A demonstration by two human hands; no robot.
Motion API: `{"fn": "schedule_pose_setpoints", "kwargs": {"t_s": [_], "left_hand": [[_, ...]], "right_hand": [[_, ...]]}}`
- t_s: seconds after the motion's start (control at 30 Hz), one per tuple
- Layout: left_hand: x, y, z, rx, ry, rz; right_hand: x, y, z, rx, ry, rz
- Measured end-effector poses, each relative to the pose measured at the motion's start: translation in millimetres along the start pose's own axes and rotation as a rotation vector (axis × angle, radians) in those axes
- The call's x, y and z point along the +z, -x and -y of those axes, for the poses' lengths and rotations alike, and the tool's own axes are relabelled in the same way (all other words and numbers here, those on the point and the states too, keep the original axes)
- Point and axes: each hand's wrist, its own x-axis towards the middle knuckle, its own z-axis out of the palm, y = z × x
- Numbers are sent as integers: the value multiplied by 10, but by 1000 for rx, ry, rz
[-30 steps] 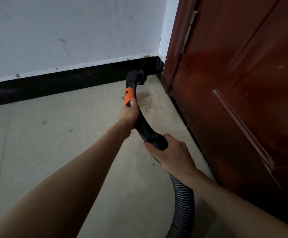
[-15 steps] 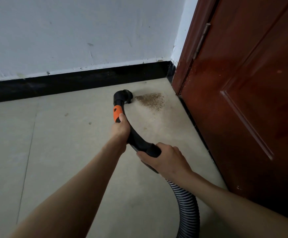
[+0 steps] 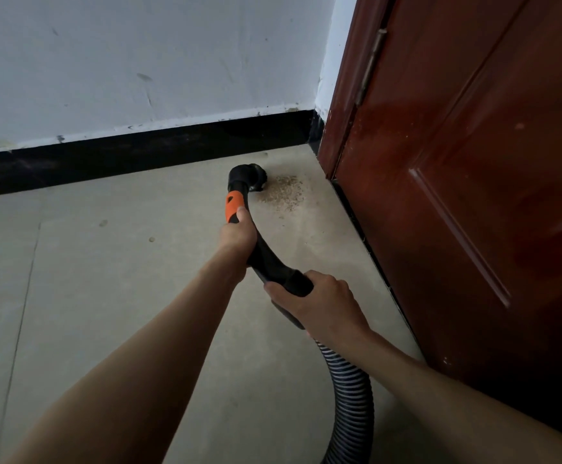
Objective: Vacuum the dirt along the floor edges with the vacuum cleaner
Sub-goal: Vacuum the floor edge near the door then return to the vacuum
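A black curved vacuum handle (image 3: 269, 259) with an orange slider (image 3: 233, 205) ends in a black nozzle (image 3: 249, 177) on the floor. Its mouth touches the left edge of a brown patch of dirt (image 3: 284, 194) near the corner. My left hand (image 3: 237, 234) grips the handle just below the orange part. My right hand (image 3: 320, 301) grips the handle's lower end, where the ribbed grey hose (image 3: 351, 403) begins and runs down out of the frame.
A black skirting board (image 3: 132, 159) runs under the white wall (image 3: 139, 61) at the back. A reddish-brown wooden door (image 3: 467, 195) stands close on the right. Small specks (image 3: 103, 223) lie on the beige floor tiles to the left.
The nozzle came back from the corner by the skirting and now sits at the left edge of the dirt patch. Both hands kept their grip on the handle.
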Motion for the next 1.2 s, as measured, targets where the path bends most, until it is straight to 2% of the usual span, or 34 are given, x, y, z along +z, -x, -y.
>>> {"fn": "schedule_pose_setpoints", "kwargs": {"t_s": [0.5, 1.0, 1.2], "left_hand": [[490, -1, -102, 99, -142, 52], [868, -66, -181, 186, -211, 131], [911, -200, -217, 190, -172, 102]], "right_hand": [[-185, -58, -251, 72, -130, -70], [-247, -166, -439, 126, -164, -153], [-243, -339, -447, 120, -167, -139]]}}
